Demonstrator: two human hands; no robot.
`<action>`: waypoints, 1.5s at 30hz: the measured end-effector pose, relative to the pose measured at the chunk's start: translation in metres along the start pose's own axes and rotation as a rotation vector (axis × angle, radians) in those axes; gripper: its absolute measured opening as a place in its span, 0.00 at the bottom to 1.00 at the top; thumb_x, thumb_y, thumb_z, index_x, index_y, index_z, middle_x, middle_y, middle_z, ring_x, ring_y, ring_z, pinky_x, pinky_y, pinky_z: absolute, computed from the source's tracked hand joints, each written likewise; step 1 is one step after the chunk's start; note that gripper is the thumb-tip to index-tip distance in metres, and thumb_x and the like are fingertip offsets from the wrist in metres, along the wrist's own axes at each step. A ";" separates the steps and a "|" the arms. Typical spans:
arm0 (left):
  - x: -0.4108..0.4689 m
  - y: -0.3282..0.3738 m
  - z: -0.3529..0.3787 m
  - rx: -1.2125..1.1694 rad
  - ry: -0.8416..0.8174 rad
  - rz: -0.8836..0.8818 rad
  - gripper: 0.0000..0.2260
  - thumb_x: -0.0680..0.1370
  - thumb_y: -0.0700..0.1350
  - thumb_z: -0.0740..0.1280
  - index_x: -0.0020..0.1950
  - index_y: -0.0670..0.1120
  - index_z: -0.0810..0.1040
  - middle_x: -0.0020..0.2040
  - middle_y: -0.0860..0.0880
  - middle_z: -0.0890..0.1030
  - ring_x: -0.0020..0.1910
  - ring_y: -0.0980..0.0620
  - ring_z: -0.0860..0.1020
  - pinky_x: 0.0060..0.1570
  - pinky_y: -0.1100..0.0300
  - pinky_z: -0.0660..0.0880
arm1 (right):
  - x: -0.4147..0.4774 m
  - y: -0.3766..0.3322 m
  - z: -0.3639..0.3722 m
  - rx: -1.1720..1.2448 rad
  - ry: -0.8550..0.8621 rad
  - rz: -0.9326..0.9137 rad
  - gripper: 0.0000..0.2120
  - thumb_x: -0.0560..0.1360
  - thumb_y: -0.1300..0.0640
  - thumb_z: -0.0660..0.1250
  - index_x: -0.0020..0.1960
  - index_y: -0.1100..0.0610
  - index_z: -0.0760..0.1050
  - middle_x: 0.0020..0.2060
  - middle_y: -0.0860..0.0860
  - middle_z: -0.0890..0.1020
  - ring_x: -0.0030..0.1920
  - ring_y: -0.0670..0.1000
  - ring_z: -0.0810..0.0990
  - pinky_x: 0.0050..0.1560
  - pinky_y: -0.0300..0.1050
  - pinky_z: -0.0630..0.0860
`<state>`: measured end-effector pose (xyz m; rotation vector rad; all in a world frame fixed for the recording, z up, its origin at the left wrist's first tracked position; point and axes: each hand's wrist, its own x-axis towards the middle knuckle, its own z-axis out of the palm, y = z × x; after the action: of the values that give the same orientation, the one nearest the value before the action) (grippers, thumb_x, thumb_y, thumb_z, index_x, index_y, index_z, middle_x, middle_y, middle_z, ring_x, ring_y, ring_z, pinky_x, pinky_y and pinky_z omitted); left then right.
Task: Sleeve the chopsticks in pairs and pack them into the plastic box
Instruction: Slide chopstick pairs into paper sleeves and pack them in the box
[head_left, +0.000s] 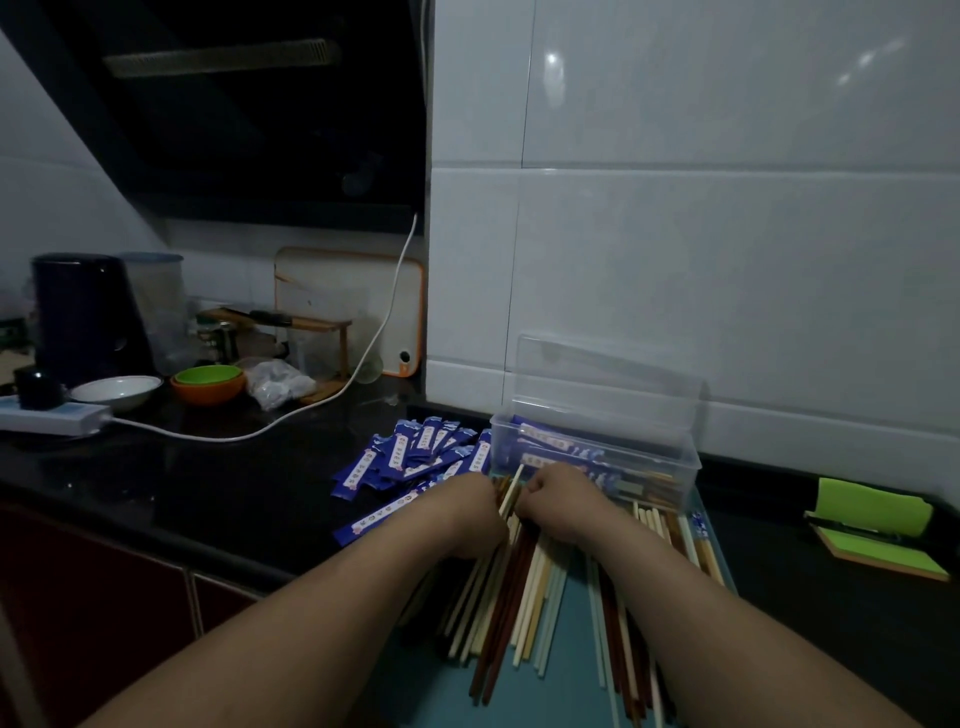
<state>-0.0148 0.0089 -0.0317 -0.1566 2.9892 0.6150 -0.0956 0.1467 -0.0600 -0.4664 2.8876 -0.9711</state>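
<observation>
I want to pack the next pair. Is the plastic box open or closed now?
Open. The plastic box has its clear lid raised upright behind it, and blue sleeves show inside.

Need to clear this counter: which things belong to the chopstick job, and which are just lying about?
Job: chopsticks, sleeves, box.
Lying about: bowls, dish, power strip, cutting board, notepad.
</observation>
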 end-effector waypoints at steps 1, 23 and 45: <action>0.000 -0.001 0.000 -0.025 0.004 -0.011 0.04 0.80 0.46 0.69 0.53 0.49 0.77 0.47 0.49 0.78 0.48 0.48 0.79 0.46 0.57 0.75 | 0.000 0.000 0.000 0.003 -0.004 0.001 0.10 0.76 0.56 0.68 0.41 0.59 0.84 0.39 0.57 0.85 0.43 0.56 0.84 0.47 0.53 0.82; -0.001 -0.015 -0.009 -0.389 -0.034 0.070 0.10 0.83 0.52 0.69 0.52 0.47 0.85 0.49 0.42 0.85 0.43 0.52 0.79 0.47 0.55 0.76 | -0.001 -0.004 -0.016 0.851 -0.009 0.186 0.10 0.82 0.60 0.63 0.44 0.58 0.78 0.28 0.50 0.77 0.24 0.46 0.69 0.26 0.39 0.62; 0.006 -0.020 -0.005 -0.723 -0.042 0.119 0.15 0.88 0.52 0.58 0.55 0.49 0.83 0.43 0.46 0.76 0.43 0.47 0.71 0.46 0.52 0.68 | 0.005 0.002 -0.039 1.017 -0.106 -0.091 0.09 0.85 0.57 0.63 0.52 0.60 0.79 0.32 0.52 0.77 0.29 0.47 0.74 0.27 0.38 0.68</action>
<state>-0.0182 -0.0119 -0.0359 -0.0067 2.5990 1.6545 -0.1070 0.1697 -0.0295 -0.5043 1.8983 -2.0987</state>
